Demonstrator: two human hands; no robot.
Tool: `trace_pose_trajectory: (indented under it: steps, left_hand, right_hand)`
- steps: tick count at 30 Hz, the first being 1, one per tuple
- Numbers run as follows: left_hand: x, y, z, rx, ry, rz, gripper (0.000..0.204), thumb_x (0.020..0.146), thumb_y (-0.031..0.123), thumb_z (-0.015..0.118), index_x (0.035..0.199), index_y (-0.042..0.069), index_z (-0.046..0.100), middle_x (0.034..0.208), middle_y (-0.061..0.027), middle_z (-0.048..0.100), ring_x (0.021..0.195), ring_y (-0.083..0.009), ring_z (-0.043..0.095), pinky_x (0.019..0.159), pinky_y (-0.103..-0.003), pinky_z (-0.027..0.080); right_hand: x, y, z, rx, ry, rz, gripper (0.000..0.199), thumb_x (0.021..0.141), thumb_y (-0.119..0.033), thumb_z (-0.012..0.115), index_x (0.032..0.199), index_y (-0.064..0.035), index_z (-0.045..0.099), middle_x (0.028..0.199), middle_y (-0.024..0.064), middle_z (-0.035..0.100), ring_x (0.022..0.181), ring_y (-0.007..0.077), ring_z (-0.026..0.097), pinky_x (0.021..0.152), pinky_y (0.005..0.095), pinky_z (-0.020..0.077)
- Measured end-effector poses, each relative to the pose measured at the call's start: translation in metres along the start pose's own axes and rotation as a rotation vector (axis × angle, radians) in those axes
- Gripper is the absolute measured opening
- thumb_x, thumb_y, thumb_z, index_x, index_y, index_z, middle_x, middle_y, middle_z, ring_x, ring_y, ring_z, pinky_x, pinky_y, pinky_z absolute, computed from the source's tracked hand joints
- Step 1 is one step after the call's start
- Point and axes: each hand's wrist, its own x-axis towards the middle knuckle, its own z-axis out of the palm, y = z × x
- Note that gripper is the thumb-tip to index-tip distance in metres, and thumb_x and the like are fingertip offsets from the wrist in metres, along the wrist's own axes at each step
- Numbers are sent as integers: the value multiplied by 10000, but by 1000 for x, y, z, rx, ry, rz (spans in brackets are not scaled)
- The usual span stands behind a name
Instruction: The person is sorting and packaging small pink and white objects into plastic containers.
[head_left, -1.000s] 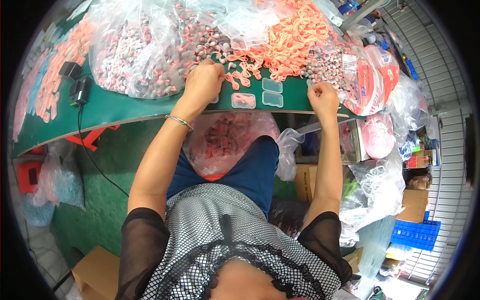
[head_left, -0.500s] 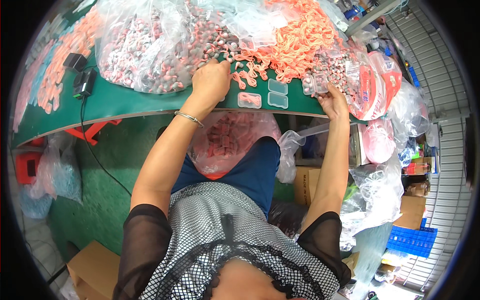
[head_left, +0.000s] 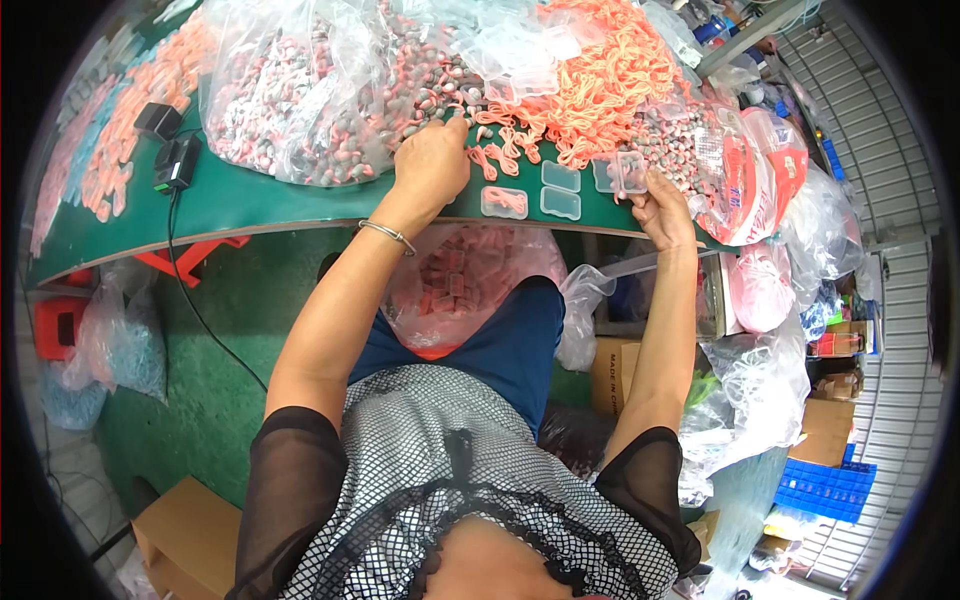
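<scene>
My right hand grips a small clear plastic case by its right side, above the green table. The case is unfolded, and pinkish bits show in or behind it. My left hand is closed at the near edge of a heap of small grey-and-pink plugs; its fingertips are turned away, so what they hold is hidden. Between the hands lie looped coral cords, a clear case with a coral cord inside, and an unfolded clear case.
A large clear bag of plugs covers the table's left middle. A coral cord heap stands behind the cases. A red-and-white bag lies far right, black devices with a cable at left. Below the table edge, a bag holds filled cases.
My right hand has turned the clear case and brought it slightly left, so its two halves show more plainly. My left hand stays closed by the plugs, hardly shifted.
</scene>
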Motion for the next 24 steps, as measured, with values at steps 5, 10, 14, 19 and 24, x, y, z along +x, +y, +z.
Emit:
trace_pose_trajectory:
  steps: [5,10,14,19,24]
  left_hand:
    - [1,-7,5,-18,-20,14,113,788,105,651,888,52,649,889,-153,651,822,-372,647,726,-468,519]
    - [1,-5,1,-112,-20,53,134,771,72,665,903,48,656,882,-163,659,833,-366,646,732,-467,515]
    - [1,-4,4,-129,25,11,127,766,59,666,891,45,651,874,-158,659,836,-361,647,728,-462,514]
    - [2,-10,-2,-364,34,75,162,749,45,701,902,16,656,853,-150,679,784,-280,676,699,-366,532]
    - [-1,9,-19,-663,-116,26,158,806,10,689,961,-11,665,855,-62,694,774,-128,662,699,-282,532]
  right_hand:
    - [-2,-1,-4,100,-110,-142,162,974,-167,584,1041,-20,595,893,47,647,646,119,557,524,220,393]
    - [11,-5,-6,-285,222,-528,117,952,-130,598,974,-18,623,893,85,647,706,174,594,598,266,452]
    - [25,-2,-2,-1296,340,-915,168,847,-80,662,998,-13,631,976,149,630,838,313,607,736,376,505]
    - [3,8,-6,-1400,312,-888,153,804,-101,679,957,-84,669,1009,98,651,928,300,609,787,408,472]
    - [-22,16,8,-1688,223,-852,191,752,-75,680,934,-130,674,975,34,662,959,254,598,858,421,401]
